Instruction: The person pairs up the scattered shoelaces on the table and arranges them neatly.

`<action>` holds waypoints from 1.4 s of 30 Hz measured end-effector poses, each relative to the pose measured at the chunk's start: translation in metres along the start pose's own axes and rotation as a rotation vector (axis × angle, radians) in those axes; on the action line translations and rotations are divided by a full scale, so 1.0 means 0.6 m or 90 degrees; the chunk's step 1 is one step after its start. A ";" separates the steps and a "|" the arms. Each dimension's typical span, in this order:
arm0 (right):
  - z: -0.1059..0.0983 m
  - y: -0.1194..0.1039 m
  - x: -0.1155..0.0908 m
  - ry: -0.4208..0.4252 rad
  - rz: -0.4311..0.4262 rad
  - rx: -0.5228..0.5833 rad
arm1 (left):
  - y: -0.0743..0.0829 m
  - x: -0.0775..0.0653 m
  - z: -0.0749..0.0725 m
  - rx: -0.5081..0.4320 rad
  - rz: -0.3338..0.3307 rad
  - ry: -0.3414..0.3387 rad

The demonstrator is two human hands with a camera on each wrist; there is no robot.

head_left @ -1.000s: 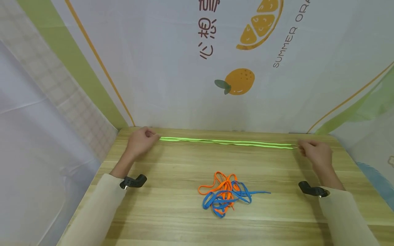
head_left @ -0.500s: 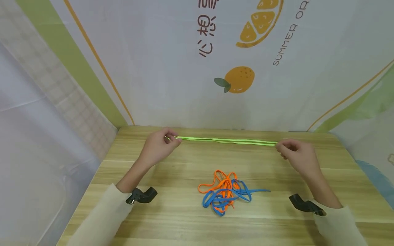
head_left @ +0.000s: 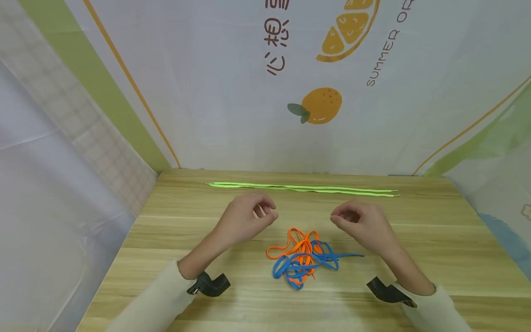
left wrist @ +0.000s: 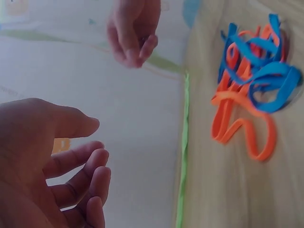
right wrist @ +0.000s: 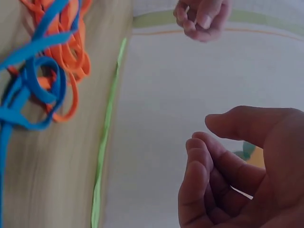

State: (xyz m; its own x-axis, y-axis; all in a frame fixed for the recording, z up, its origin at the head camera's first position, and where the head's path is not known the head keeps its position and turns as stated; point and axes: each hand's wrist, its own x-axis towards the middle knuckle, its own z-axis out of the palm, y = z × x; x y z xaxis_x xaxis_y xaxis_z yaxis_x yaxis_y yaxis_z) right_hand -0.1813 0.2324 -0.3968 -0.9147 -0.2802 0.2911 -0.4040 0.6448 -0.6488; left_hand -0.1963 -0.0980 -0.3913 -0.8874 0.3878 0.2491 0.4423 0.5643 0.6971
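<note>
A green shoelace lies stretched in near-parallel strands along the back of the table. Nearer the front, an orange shoelace and a blue shoelace are tangled in one loose heap. My left hand hovers to the upper left of the heap, its fingers loosely bent and holding nothing. Opposite it, my right hand hovers to the upper right, also with nothing in it. Both wrist views show a gap between thumb and fingertips, as with the left hand and the right hand.
The wooden table meets a printed cloth hanging along its back edge. Another white cloth hangs at the left side. A black wrist camera sits on the left wrist, and another black wrist camera on the right.
Both hands have left the ends of the green shoelace and come inward and nearer, toward the orange and blue heap. The green shoelace stays in place, its ends now uncovered.
</note>
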 end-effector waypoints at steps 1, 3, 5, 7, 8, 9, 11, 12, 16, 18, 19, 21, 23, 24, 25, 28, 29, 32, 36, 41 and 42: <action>0.008 -0.001 0.000 -0.010 -0.004 0.004 | 0.001 -0.001 0.007 0.003 0.006 -0.008; 0.023 -0.002 0.000 -0.033 -0.004 0.015 | 0.002 -0.003 0.023 0.008 0.012 -0.026; 0.037 -0.001 0.000 -0.057 -0.003 0.024 | 0.002 -0.004 0.039 0.009 0.012 -0.043; 0.051 0.000 0.000 -0.082 0.000 0.030 | 0.001 -0.005 0.054 0.009 0.009 -0.062; 0.057 0.001 0.001 -0.092 0.001 0.034 | -0.001 -0.005 0.062 0.009 0.008 -0.073; 0.063 0.003 0.001 -0.103 0.001 0.034 | -0.003 -0.004 0.070 0.010 0.007 -0.084; 0.075 0.006 0.002 -0.120 -0.005 0.034 | -0.007 -0.004 0.083 0.016 0.002 -0.109; 0.081 0.008 0.003 -0.128 -0.012 0.031 | -0.009 -0.003 0.090 0.021 0.001 -0.121; 0.100 0.015 0.006 -0.154 -0.031 0.020 | -0.022 -0.004 0.111 0.041 -0.001 -0.158; 0.106 0.018 0.006 -0.159 -0.035 0.007 | -0.025 -0.005 0.119 0.050 0.005 -0.164; 0.110 0.019 0.005 -0.160 -0.034 -0.002 | -0.026 -0.006 0.122 0.051 0.008 -0.164; 0.114 0.022 0.004 -0.159 -0.033 -0.016 | -0.027 -0.008 0.126 0.050 0.009 -0.165; 0.118 0.024 0.003 -0.158 -0.035 -0.024 | -0.026 -0.009 0.130 0.049 0.003 -0.167; 0.119 0.025 0.003 -0.158 -0.037 -0.026 | -0.026 -0.010 0.132 0.046 -0.001 -0.168; 0.120 0.026 0.003 -0.159 -0.038 -0.029 | -0.026 -0.010 0.133 0.045 -0.005 -0.171; 0.121 0.029 0.003 -0.164 -0.044 -0.032 | -0.028 -0.010 0.138 0.049 -0.013 -0.177; 0.121 0.030 0.003 -0.167 -0.046 -0.031 | -0.028 -0.010 0.139 0.052 -0.013 -0.178; 0.121 0.032 0.004 -0.174 -0.045 -0.026 | -0.029 -0.010 0.141 0.058 -0.011 -0.178; 0.119 0.031 0.004 -0.180 -0.048 -0.020 | -0.025 -0.011 0.140 0.053 -0.006 -0.175; 0.113 0.023 0.003 -0.171 -0.062 -0.011 | -0.012 -0.011 0.128 0.041 0.013 -0.163; 0.111 0.020 0.003 -0.169 -0.064 -0.007 | -0.009 -0.011 0.125 0.039 0.017 -0.161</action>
State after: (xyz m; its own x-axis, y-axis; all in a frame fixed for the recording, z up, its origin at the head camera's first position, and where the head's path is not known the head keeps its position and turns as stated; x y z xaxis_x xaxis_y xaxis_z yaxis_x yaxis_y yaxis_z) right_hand -0.1883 0.1923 -0.4510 -0.8405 -0.5181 0.1585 -0.4936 0.6115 -0.6184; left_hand -0.1832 -0.0490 -0.4472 -0.8183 0.5684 0.0860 0.4792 0.5917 0.6483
